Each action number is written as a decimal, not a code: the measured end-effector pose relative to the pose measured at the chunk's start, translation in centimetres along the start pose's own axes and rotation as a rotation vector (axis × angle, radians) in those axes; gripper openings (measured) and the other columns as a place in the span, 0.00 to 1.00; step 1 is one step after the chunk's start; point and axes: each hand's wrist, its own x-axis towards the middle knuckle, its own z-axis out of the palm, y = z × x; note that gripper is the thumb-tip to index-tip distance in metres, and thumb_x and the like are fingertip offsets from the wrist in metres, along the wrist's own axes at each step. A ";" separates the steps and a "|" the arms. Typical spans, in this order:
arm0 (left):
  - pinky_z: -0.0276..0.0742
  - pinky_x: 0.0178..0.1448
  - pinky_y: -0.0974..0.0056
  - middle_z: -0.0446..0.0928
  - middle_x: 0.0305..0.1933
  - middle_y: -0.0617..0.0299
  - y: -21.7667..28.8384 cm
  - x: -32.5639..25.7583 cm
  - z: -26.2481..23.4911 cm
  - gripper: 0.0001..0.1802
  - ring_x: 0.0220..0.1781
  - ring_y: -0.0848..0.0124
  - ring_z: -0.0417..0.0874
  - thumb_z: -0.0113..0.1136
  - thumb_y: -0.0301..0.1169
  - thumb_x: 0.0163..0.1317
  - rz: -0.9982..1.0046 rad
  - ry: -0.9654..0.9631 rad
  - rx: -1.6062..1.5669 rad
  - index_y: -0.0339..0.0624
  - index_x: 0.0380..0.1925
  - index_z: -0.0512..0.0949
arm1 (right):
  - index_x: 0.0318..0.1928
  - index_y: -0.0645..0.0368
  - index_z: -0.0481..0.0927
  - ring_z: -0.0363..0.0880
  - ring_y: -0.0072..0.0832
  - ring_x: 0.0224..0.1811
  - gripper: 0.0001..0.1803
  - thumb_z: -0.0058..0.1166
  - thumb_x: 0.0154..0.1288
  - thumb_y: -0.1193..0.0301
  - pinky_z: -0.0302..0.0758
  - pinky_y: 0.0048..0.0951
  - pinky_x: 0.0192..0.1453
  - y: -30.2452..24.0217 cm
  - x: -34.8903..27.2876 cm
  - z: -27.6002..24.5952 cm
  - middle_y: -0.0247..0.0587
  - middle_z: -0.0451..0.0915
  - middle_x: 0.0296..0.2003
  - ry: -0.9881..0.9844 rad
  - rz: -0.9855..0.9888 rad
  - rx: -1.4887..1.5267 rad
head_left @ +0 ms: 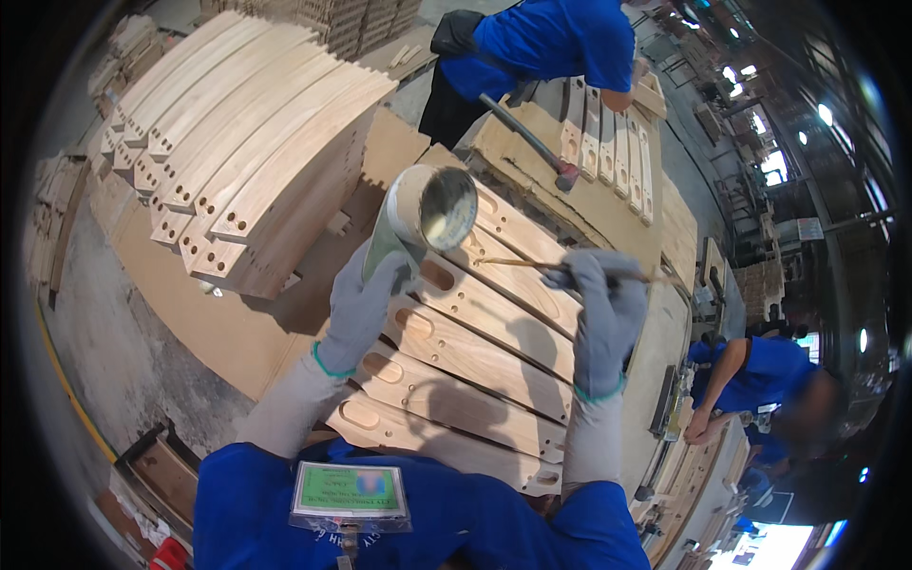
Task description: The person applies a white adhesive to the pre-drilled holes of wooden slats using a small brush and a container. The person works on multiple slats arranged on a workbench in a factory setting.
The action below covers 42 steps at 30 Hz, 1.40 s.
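Note:
My left hand, in a grey glove, is closed around the greenish lower part of a round pot. The pot is tilted, and pale, glue-like residue coats its inside. In my gloved right hand is a thin brown stick, gripped near its middle. Its tip reaches left, over the boards just below the pot's mouth; whether it touches wood I cannot tell. Beneath both hands lie several pale wooden boards side by side, with oval slots and small round holes near their ends.
A tall stack of curved wooden pieces stands at the left. Across the bench a co-worker in blue leans over more slotted pieces, with a mallet nearby. At the right, another person works at a table.

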 end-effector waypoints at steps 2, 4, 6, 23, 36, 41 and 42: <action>0.74 0.43 0.73 0.78 0.40 0.61 2.3 -1.9 0.4 0.17 0.39 0.78 0.77 0.52 0.27 0.64 0.021 -0.066 -0.002 0.31 0.52 0.71 | 0.34 0.66 0.75 0.79 0.24 0.32 0.01 0.51 0.61 0.83 0.76 0.23 0.38 -3.2 -2.0 0.4 0.47 0.79 0.34 0.071 -0.111 0.119; 0.73 0.46 0.73 0.77 0.41 0.62 5.0 -4.3 1.3 0.15 0.41 0.79 0.76 0.51 0.25 0.65 0.018 -0.118 0.034 0.31 0.51 0.71 | 0.35 0.66 0.75 0.79 0.26 0.34 0.02 0.51 0.61 0.83 0.76 0.24 0.39 -3.6 -3.5 0.6 0.47 0.80 0.35 0.021 -0.218 -0.028; 0.73 0.47 0.72 0.78 0.42 0.60 5.1 -5.9 1.7 0.16 0.42 0.77 0.77 0.50 0.24 0.65 0.134 -0.104 -0.021 0.29 0.51 0.71 | 0.36 0.66 0.76 0.79 0.28 0.36 0.05 0.53 0.59 0.84 0.76 0.26 0.41 -5.2 -5.5 0.4 0.46 0.80 0.35 -0.073 -0.315 -0.187; 0.69 0.43 0.73 0.78 0.40 0.61 7.0 -10.8 1.3 0.16 0.39 0.79 0.74 0.50 0.24 0.65 0.257 -0.037 -0.119 0.31 0.52 0.70 | 0.34 0.64 0.73 0.82 0.48 0.34 0.06 0.54 0.56 0.79 0.79 0.45 0.42 -9.3 -14.8 -1.0 0.57 0.79 0.32 -0.178 -0.473 -0.264; 0.73 0.48 0.71 0.80 0.40 0.58 5.7 -8.8 1.6 0.15 0.42 0.75 0.79 0.51 0.24 0.64 0.260 -0.085 -0.067 0.30 0.50 0.73 | 0.35 0.66 0.65 0.79 0.38 0.31 0.09 0.47 0.65 0.72 0.81 0.38 0.36 -6.5 -12.9 0.1 0.55 0.74 0.31 -0.165 -0.542 -0.186; 0.75 0.45 0.71 0.80 0.39 0.60 1.5 -5.9 -0.4 0.17 0.39 0.76 0.79 0.51 0.26 0.64 0.400 0.011 0.180 0.32 0.52 0.72 | 0.36 0.66 0.66 0.79 0.37 0.30 0.05 0.44 0.65 0.76 0.81 0.36 0.38 -4.4 -10.8 1.2 0.54 0.76 0.31 0.050 -0.302 -0.019; 0.74 0.45 0.71 0.80 0.38 0.60 0.7 -5.3 -0.9 0.17 0.39 0.76 0.78 0.52 0.27 0.64 0.307 0.033 0.129 0.32 0.52 0.72 | 0.34 0.69 0.73 0.81 0.33 0.30 0.03 0.45 0.59 0.84 0.78 0.29 0.41 -4.3 -9.3 1.3 0.53 0.81 0.29 0.092 -0.196 -0.002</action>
